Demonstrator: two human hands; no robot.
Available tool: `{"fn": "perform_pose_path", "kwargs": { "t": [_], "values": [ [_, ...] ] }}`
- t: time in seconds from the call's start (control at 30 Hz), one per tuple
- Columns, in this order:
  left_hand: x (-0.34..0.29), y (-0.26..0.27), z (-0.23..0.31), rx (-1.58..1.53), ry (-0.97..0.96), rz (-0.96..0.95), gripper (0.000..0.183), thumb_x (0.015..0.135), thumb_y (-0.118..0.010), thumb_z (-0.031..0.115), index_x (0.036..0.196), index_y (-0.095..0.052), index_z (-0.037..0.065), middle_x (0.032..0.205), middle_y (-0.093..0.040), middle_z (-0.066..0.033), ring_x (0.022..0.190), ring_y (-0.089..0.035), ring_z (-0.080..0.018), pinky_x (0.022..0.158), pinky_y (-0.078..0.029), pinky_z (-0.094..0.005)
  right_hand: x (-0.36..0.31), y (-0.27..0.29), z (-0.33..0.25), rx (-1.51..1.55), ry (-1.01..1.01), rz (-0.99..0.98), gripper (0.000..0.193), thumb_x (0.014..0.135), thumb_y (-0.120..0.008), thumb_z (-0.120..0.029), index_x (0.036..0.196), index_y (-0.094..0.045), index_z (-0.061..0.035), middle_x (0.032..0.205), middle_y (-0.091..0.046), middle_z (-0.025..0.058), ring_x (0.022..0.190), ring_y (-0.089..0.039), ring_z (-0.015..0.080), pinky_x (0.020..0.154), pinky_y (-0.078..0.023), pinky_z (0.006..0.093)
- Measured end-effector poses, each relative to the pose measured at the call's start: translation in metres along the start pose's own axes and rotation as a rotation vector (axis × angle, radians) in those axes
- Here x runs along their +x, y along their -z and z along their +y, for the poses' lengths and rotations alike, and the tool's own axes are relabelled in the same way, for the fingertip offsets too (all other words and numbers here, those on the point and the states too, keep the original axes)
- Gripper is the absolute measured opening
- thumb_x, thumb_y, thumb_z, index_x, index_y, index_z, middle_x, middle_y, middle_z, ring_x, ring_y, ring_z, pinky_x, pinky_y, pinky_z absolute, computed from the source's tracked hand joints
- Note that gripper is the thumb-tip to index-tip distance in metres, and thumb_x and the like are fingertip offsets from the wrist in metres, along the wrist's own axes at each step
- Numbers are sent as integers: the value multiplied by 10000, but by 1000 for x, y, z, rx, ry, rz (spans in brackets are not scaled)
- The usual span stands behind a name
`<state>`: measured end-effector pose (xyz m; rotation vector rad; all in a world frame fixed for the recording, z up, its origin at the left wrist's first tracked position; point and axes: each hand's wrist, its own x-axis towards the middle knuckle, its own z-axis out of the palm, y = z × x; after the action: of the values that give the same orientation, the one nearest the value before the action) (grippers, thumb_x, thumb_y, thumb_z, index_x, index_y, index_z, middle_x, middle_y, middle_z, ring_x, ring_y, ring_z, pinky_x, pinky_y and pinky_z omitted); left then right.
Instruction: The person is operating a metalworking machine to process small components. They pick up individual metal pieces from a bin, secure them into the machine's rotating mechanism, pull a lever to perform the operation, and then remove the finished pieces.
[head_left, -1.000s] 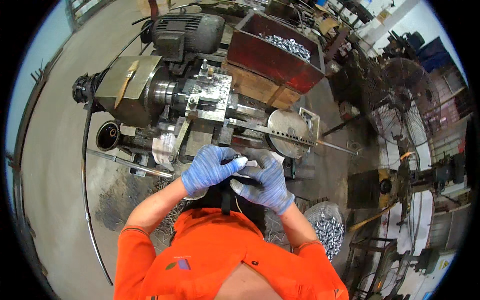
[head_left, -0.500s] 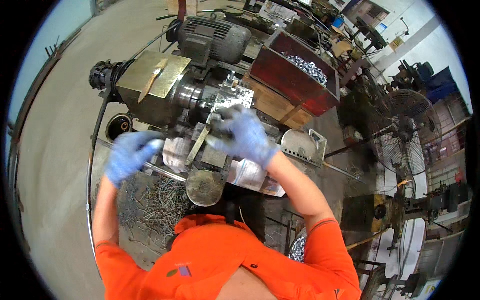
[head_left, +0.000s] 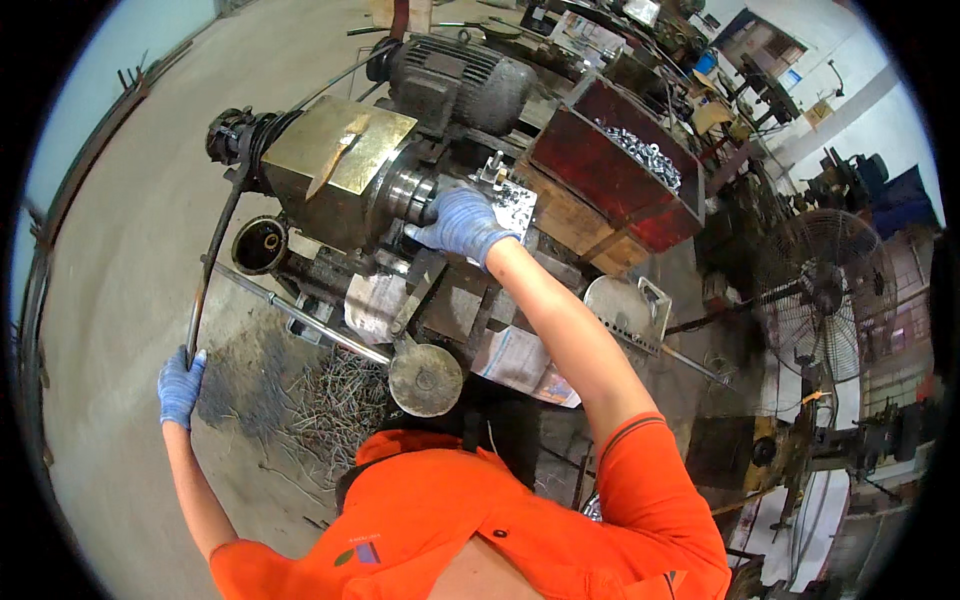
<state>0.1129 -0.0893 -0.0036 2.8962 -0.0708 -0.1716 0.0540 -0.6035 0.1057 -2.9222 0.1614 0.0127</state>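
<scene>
I stand at a small grey lathe-like machine with a brass-coloured housing (head_left: 335,165). My right hand (head_left: 462,222), in a blue glove, reaches up to the round steel spindle (head_left: 405,195) beside that housing, and its fingertips touch the spindle's face. The palm is turned away, so anything in it is hidden. Far out at the lower left, my left hand (head_left: 180,385), also gloved in blue, is closed around the lower end of a long dark curved rod (head_left: 212,265) that runs up to the machine's left end.
A grey electric motor (head_left: 460,70) sits behind the machine. A red bin of small metal parts (head_left: 600,185) stands to the right, a perforated metal tray (head_left: 625,310) below it. Metal shavings (head_left: 330,410) lie on the floor. A standing fan (head_left: 830,290) is at right.
Both hands were together at my chest a second ago. The right hand then rose to the spindle. The left swung out and down to the left and took hold of the dark rod.
</scene>
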Motion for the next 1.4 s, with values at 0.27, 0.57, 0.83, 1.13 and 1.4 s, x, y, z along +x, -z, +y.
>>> {"fn": "perform_pose_path", "kwargs": {
  "t": [0.27, 0.57, 0.83, 1.13, 1.4],
  "values": [
    [-33, 21, 8, 114, -6, 27, 410, 807, -575, 459, 948, -599, 75, 845, -624, -193, 835, -598, -370, 727, -457, -467, 8, -5, 7, -32, 63, 3, 567, 666, -618, -578, 822, -689, -38, 811, -653, 187, 802, -633, 319, 777, -476, 379],
    [-5, -1, -11, 354, -111, 301, 162, 799, -568, 247, 838, -598, 93, 714, -617, -157, 666, -606, -341, 629, -463, -449, 12, -2, -3, -45, 50, 17, 535, 662, -675, -550, 797, -666, -33, 801, -641, 206, 761, -618, 361, 709, -488, 413],
    [133, 17, -139, 650, -309, 524, 61, 813, -527, 133, 766, -541, 97, 649, -593, -126, 524, -573, -309, 499, -438, -417, 14, 3, -15, 5, 4, -22, 495, 691, -663, -527, 665, -652, -33, 658, -620, 171, 644, -605, 331, 642, -486, 397],
    [108, 9, -14, -144, -238, 660, 268, 846, -578, 247, 1001, -631, 34, 852, -637, -182, 803, -619, -317, 707, -483, -384, -28, 18, -3, 23, 18, 263, 448, 724, -609, -521, 796, -704, -89, 912, -649, 137, 920, -587, 316, 889, -415, 389],
    [63, -209, 123, -109, -317, -107, 281, 775, -632, 277, 923, -640, 38, 891, -655, -178, 831, -639, -300, 729, -487, -413, -186, 37, 82, 113, -224, 563, 280, 703, -709, -341, 739, -700, -64, 976, -645, 128, 1004, -559, 311, 882, -426, 396]
  ]
}}
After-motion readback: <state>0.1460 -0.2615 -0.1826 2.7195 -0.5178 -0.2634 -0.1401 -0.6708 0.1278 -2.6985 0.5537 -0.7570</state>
